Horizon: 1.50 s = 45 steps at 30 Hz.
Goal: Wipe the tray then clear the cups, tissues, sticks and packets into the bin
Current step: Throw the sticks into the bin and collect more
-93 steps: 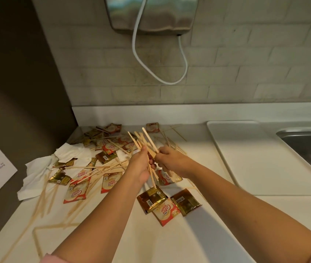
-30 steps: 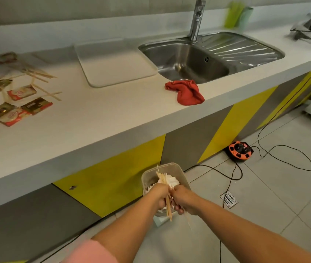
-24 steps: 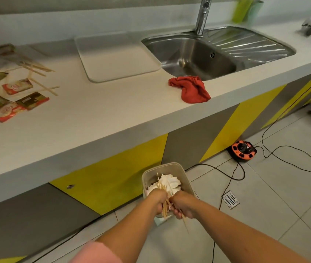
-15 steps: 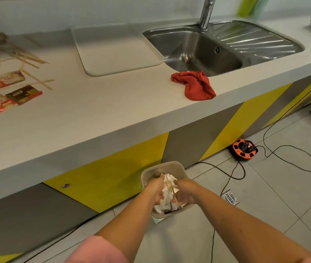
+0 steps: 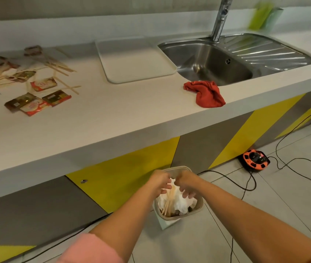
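A small beige bin stands on the floor below the counter, holding white tissues and a bundle of wooden sticks. My left hand and my right hand hover side by side over the bin with fingers loosely spread, and neither holds anything. On the counter's left lie more wooden sticks and several red and gold packets. The white tray sits beside the sink.
A red cloth lies at the counter's front edge by the steel sink and tap. An orange cable reel and black cables lie on the tiled floor to the right of the bin.
I turned from the counter to the bin with a bundle of sticks in both hands. The hands lowered into the bin and let go; the sticks now lie on the tissues.
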Available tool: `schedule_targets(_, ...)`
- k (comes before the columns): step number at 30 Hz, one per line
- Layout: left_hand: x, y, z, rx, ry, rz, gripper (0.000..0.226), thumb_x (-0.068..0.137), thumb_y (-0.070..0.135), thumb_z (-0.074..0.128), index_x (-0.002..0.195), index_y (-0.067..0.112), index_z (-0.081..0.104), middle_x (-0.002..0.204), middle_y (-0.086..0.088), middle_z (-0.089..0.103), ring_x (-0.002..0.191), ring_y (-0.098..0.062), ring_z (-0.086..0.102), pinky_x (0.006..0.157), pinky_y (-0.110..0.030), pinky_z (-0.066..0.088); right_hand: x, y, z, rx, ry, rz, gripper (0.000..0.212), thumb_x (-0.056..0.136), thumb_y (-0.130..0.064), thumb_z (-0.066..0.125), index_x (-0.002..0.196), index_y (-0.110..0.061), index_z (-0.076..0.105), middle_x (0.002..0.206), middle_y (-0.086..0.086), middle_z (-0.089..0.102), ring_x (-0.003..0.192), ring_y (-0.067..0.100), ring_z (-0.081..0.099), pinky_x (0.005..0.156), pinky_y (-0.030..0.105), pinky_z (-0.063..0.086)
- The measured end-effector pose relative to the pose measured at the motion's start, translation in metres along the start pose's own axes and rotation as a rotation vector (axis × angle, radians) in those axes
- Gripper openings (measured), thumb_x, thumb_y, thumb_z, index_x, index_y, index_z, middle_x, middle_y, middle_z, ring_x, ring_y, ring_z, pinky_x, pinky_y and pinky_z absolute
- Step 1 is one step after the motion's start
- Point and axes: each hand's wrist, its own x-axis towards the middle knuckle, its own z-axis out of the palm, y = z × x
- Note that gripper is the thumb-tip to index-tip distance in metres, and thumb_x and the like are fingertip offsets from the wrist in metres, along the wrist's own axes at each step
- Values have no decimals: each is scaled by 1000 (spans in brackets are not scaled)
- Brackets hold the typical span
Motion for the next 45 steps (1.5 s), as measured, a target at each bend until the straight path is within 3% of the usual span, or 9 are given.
schedule_targets(5,-35,28,-30,270,49,151,28,94,7,39,68,13,45,64,-6,51,49,-16,46,45,-18,30,-29,-55,-11,-442,41,-107,15,91,-22,55,87,-7,55,63,6,57,48,17,57,50,27,49)
schedule_targets(11,-88,63,-83,398,124,330,29,97,14,37,70,18,46,68,1,53,50,-11,49,49,-19,33,-70,-121,-26,-623,80,-262,22,93,-18,52,73,-11,45,51,3,58,24,7,47,46,24,43)
schedule_targets(17,-132,82,-141,429,175,393,16,98,21,43,91,12,53,73,0,58,55,-13,53,51,-21,38,-103,-181,-31,-663,147,-369,28,91,-24,57,70,-9,49,34,-4,52,44,11,50,43,20,37)
schedule_targets(23,-151,93,-213,378,390,447,13,95,18,48,93,11,59,69,0,59,56,-12,54,51,-23,38,-111,-244,-25,-664,286,-520,16,90,-19,56,98,-7,64,79,4,65,71,19,62,71,28,48)
schedule_targets(26,-151,96,-253,327,489,456,11,94,15,50,93,11,60,70,1,59,55,-10,53,46,-19,38,-103,-274,-17,-606,407,-629,20,90,-16,53,105,-16,66,107,4,64,96,24,62,69,27,43)
schedule_targets(32,-136,98,-327,276,665,443,17,93,13,51,77,10,58,83,-9,59,78,-22,55,71,-27,43,-75,-328,-4,-533,520,-750,22,89,-10,53,104,-18,67,113,3,59,102,23,57,70,26,41)
schedule_targets(39,-117,110,-388,264,809,433,15,90,10,53,86,12,67,90,-1,59,90,-19,56,74,-26,44,-48,-370,1,-590,555,-863,30,92,-18,52,121,-20,59,118,9,45,111,28,44,79,32,42)
schedule_targets(42,-103,115,-407,261,865,395,12,82,20,66,71,21,62,102,-2,62,104,-24,58,90,-39,50,-34,-380,2,-611,495,-859,31,90,-21,55,121,-23,58,117,7,47,108,29,48,83,33,45)
schedule_targets(45,-95,116,-418,446,853,315,35,75,40,74,100,20,60,124,-7,47,120,-28,44,99,-44,41,-28,-390,2,-627,483,-844,23,88,-26,61,110,-20,63,112,7,53,104,30,54,81,33,46)
